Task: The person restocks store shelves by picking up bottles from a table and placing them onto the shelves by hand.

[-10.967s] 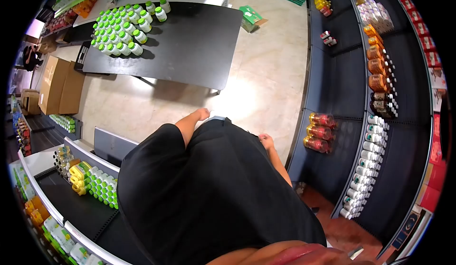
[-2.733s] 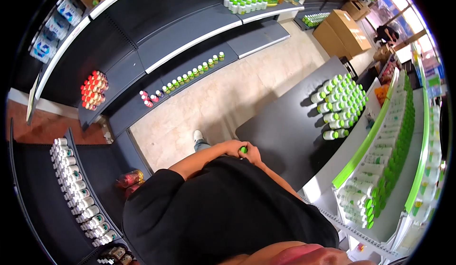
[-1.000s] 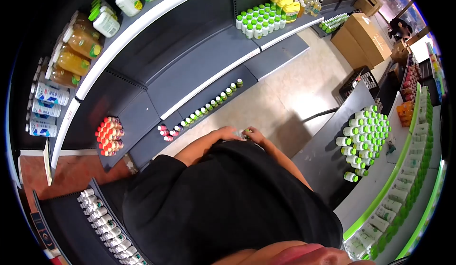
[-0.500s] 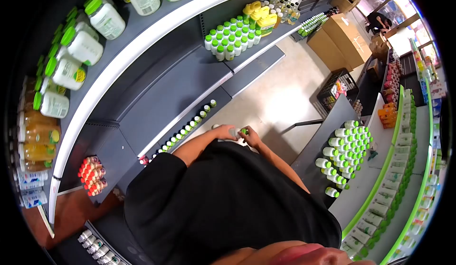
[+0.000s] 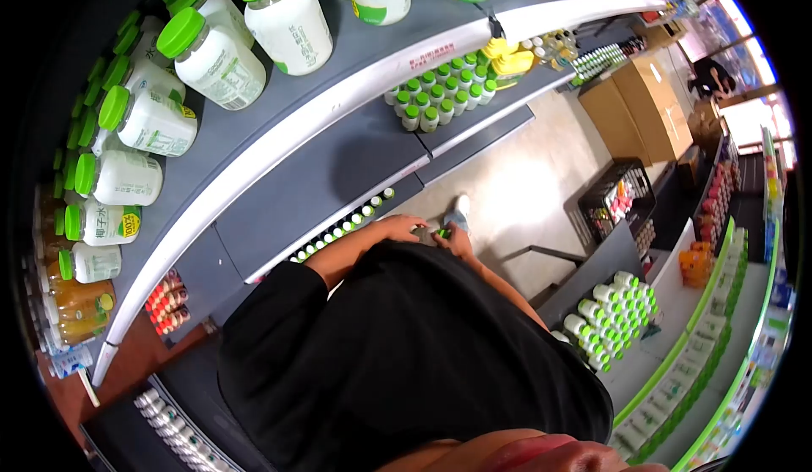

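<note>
In front of my waist, both hands are closed around a small green-capped bottle (image 5: 441, 233), mostly covered by my fingers. My left hand (image 5: 403, 227) wraps its near side, where a greyish patch shows that I cannot make out. My right hand (image 5: 458, 240) grips beside the green end. Below and left of my hands, a row of small green-capped bottles (image 5: 347, 223) stands on a low shelf. Larger white bottles with green caps (image 5: 222, 62) fill the upper shelf at the left.
A block of green-capped bottles (image 5: 444, 96) stands on the middle shelf (image 5: 338, 146) beside yellow jugs (image 5: 510, 62). On the right are more bottles (image 5: 605, 320) on a grey surface. A cardboard box (image 5: 634, 108) and black crate (image 5: 613, 200) sit on the floor. Another person (image 5: 712, 79) is far off.
My view has shifted, so the upper shelf's bottles look larger and nearer. A white shoe and a trouser leg now show beyond my hands. Both hands stay together around the bottle.
</note>
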